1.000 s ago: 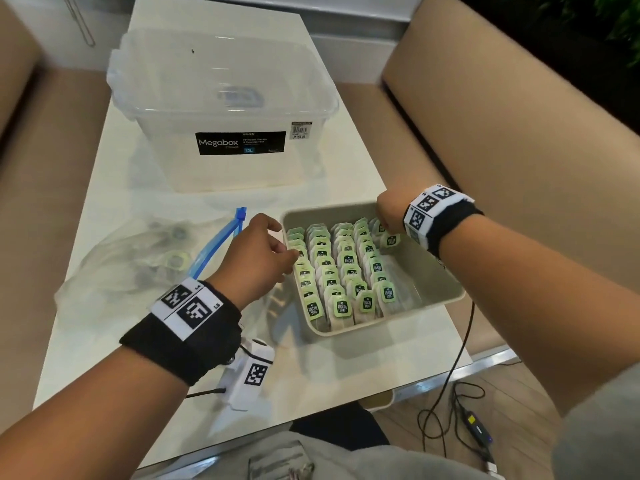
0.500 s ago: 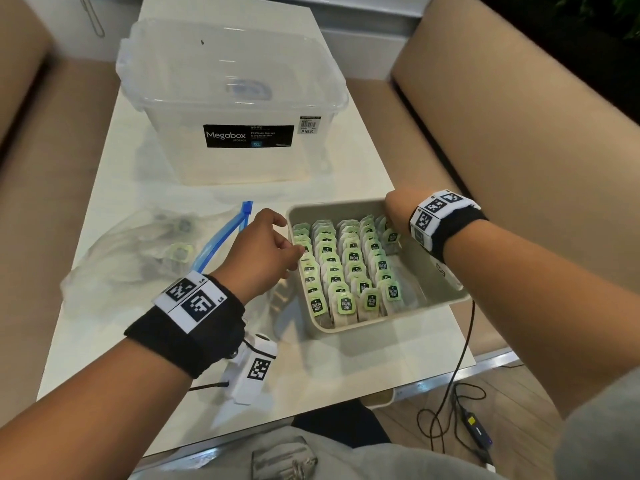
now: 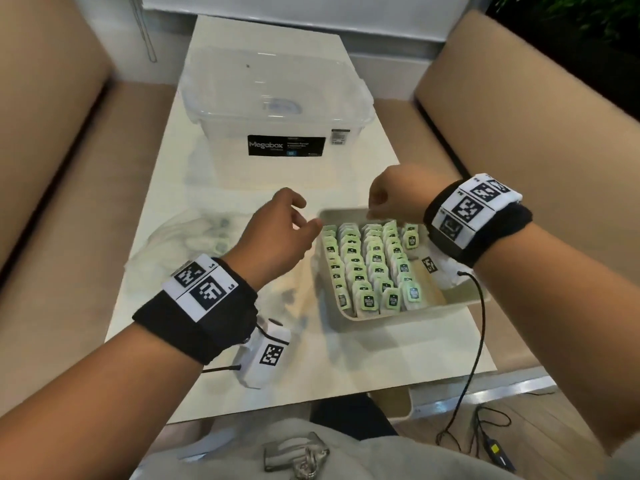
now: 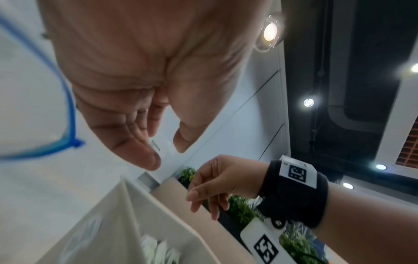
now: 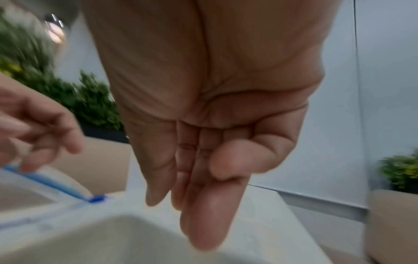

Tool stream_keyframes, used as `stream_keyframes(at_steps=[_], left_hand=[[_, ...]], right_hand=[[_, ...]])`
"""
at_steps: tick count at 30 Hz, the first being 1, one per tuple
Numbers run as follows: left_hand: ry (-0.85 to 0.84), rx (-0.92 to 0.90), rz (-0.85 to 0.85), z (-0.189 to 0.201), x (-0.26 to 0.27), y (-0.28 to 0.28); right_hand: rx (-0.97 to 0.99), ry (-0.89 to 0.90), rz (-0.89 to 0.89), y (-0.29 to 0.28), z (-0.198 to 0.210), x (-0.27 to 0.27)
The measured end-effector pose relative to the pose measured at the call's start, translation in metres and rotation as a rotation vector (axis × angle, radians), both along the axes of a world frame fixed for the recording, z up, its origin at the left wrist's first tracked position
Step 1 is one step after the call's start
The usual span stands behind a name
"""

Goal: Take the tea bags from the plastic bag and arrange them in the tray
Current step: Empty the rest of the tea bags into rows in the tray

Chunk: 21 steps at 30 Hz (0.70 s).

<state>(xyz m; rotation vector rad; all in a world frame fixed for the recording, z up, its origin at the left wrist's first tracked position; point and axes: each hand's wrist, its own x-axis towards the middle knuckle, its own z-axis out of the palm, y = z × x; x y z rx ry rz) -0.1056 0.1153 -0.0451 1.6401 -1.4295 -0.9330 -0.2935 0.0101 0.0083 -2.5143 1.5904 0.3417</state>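
- So, both lifted clear of the beige tray (image 3: 465, 301) since a second ago: left hand (image 3: 277, 240) and right hand (image 3: 391, 192) loosely curled, holding nothing.
- Tea bags (image 3: 370, 265) lined up in rows inside.
- Plastic bag (image 3: 194, 237) left of tray, maybe a few remaining; blurry.

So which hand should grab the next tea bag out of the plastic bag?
Left. The left hand is empty and hovers right beside the plastic bag, which lies left of the tray. The right hand is over the tray's far edge, farther from the bag.
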Motion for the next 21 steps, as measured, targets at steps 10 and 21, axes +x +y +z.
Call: stream_keyframes(at_steps=[10,21], left_hand=[[-0.153,-0.136,0.31,0.018,0.116,0.016],[-0.384,0.33,0.336,-0.078,0.178,0.048]], right_hand=[[0.034,0.014,0.401,0.065,-0.009,0.122],[0.059,-0.152,0.443,0.096,-0.043,0.153]])
